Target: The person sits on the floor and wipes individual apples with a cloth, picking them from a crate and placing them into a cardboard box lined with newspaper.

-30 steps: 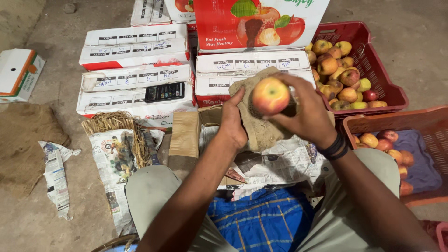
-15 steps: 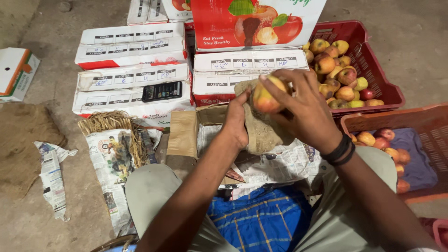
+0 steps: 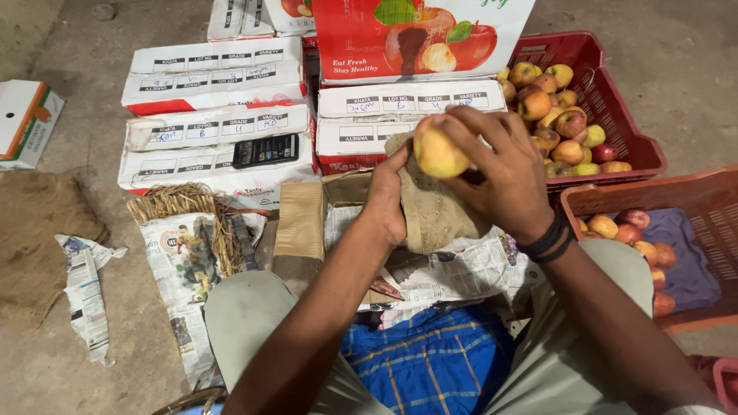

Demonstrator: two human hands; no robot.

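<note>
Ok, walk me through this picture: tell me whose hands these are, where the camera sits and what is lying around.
There is no machine here. The one picture comes from a camera worn on a person's head, looking down at that person's own two bare hands and lap.

The right hand grips a yellowish apple. The left hand holds a brownish cloth up against the fruit.

On the floor ahead lie stacked white cartons, one with a dark calculator on top. A red crate holds many apples, and an orange crate at the right holds a few on a purple liner. Newspaper sheets and a bundle of straw lie at the left.
</note>
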